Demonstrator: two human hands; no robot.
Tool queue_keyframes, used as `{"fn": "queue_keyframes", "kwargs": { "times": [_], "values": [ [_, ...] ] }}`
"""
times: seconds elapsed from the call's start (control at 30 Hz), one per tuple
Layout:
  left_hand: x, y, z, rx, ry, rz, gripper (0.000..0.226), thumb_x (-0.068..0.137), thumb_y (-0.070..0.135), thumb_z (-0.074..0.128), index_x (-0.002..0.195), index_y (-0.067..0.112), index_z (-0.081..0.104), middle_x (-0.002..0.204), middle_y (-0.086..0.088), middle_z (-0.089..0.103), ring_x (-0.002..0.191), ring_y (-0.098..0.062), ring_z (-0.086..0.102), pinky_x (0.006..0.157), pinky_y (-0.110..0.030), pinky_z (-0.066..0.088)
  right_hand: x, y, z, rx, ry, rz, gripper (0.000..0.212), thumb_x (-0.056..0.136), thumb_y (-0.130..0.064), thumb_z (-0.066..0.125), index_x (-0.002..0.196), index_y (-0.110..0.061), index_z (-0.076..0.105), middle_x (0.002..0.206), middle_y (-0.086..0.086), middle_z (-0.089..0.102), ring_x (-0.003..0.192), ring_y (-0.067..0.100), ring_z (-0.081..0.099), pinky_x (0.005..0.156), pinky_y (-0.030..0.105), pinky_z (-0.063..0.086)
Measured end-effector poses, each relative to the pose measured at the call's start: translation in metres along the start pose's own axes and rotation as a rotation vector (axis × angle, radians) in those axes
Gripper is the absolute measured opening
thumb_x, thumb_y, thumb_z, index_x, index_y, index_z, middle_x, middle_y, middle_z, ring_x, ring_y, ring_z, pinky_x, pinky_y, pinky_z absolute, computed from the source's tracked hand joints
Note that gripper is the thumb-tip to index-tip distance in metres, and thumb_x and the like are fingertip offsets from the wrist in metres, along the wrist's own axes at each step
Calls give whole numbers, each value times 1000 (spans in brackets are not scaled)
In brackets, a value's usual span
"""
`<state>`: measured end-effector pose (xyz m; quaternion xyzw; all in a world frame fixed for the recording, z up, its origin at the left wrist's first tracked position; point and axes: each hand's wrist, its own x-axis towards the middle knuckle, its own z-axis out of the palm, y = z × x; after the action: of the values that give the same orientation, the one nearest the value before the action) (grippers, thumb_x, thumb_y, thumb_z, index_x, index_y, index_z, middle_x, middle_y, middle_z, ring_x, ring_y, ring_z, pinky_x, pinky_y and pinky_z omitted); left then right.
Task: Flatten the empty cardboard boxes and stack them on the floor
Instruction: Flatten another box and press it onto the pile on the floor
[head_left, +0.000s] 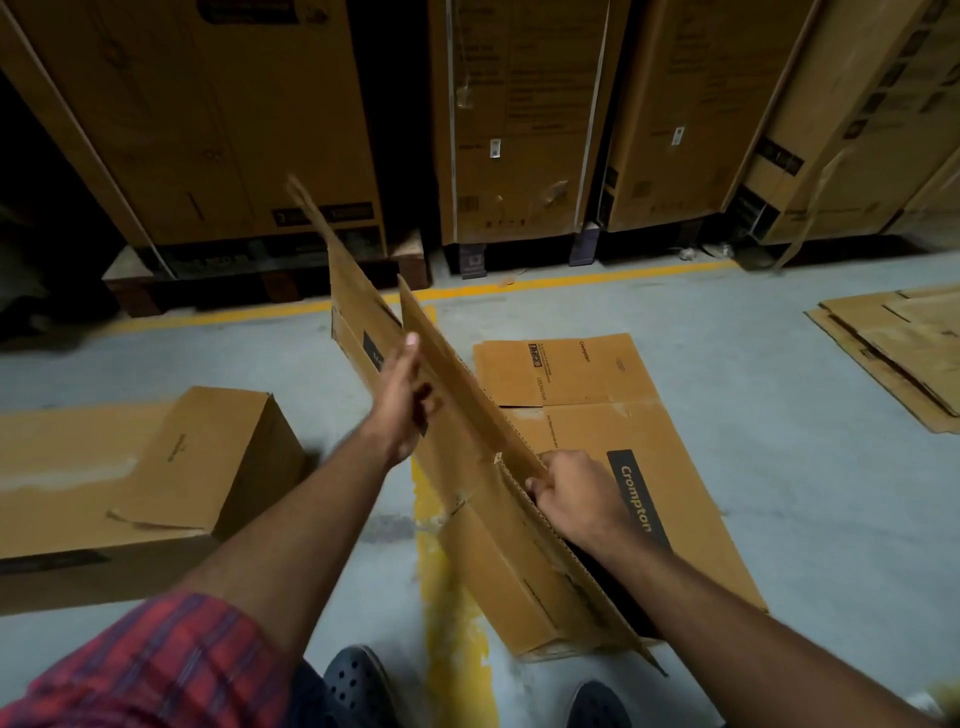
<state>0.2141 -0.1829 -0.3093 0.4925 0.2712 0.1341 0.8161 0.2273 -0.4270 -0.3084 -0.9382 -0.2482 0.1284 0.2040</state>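
To finish this step well, the two long walls of the half-collapsed box (483, 561) probably needed pressing together along their creases until the dark gap between them closed. The loose end flaps would need to lie in line with the walls, not folded under. Only then would the box be ready to lower squarely onto the flattened box (597, 374) already lying on the floor (779, 467); set down while still springy, it might pop open or slide off. The half-collapsed box stood on its long edge on the floor, leaning and running diagonally away from the person, with one flap sticking up at its far end. Its near end rested just in front of the person's dark shoes (358, 680) and overlapped the flattened box to the right. The left hand (402, 400) gripped the upper edge midway along, thumb raised against the near wall and fingers curled over to the other side. The right hand (576, 493) was nearer the person on the same upper edge, fingers curled tightly round the rim beside the open gap. To the left, well apart, an unflattened box (208, 467) lay on its side. A separate pile of flat cardboard (893, 353) lay far to the right.
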Motion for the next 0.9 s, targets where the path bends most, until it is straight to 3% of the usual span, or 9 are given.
{"fn": "queue_keyframes", "kwargs": {
  "times": [0.07,0.13,0.2,0.27,0.33,0.47,0.63,0.77,0.9],
  "values": [
    [-10,-9,23,173,-87,-79,108,87,72,66,166,39,0,174,-4,18,154,-38,30,104,-65,50,-2,-8,10,-33,33,7,17,103,-25,62,105,-16,77,76,-5,69,70,18,68,64,31,56],
    [-19,-23,46,350,-49,-149,130,78,73,76,164,37,-16,175,-6,11,154,-41,29,113,-66,41,-5,-19,17,-79,87,6,16,103,-20,59,104,-18,75,83,0,73,77,23,73,72,38,62],
    [-22,-37,62,419,128,-169,112,86,50,79,165,25,5,167,-10,33,143,-39,45,114,-56,43,-8,-29,19,-132,123,-21,16,100,-13,57,106,-19,71,94,4,75,86,29,74,75,41,61],
    [-15,-43,64,342,291,-140,58,97,19,60,150,19,37,142,-14,59,112,-35,61,95,-45,55,-10,-39,19,-183,127,-73,21,98,-9,55,111,-19,67,107,4,74,91,31,74,76,40,58],
    [-11,-40,56,177,325,-121,33,96,1,49,127,14,52,113,-17,67,86,-32,63,75,-40,57,-11,-44,17,-211,147,-165,31,99,-15,54,127,-20,65,131,-2,68,98,31,74,80,40,57],
    [-10,-20,26,32,256,-100,37,95,-1,59,132,4,59,116,-22,74,95,-36,73,70,-40,63,-1,-38,12,-41,126,-269,63,100,-68,44,151,-34,54,159,-18,49,133,15,57,106,40,52],
    [-13,5,1,22,209,-100,37,95,14,67,132,10,63,115,-13,78,100,-33,77,72,-42,63,15,-9,-3,198,-134,-29,108,69,-101,51,161,-54,20,172,-15,23,151,22,34,119,58,37],
    [-20,11,25,88,178,-15,27,100,11,59,128,12,61,113,-11,76,98,-29,74,72,-37,59,20,-25,-13,317,-250,40,146,34,-105,68,162,-50,23,170,-9,26,152,24,31,120,56,36],
    [-22,-4,65,77,108,-10,32,103,12,55,134,15,57,113,-14,73,94,-29,72,73,-38,61,26,-47,-10,339,-152,66,114,48,-78,89,147,-42,47,144,-7,57,132,23,56,103,42,53]
  ]
}}
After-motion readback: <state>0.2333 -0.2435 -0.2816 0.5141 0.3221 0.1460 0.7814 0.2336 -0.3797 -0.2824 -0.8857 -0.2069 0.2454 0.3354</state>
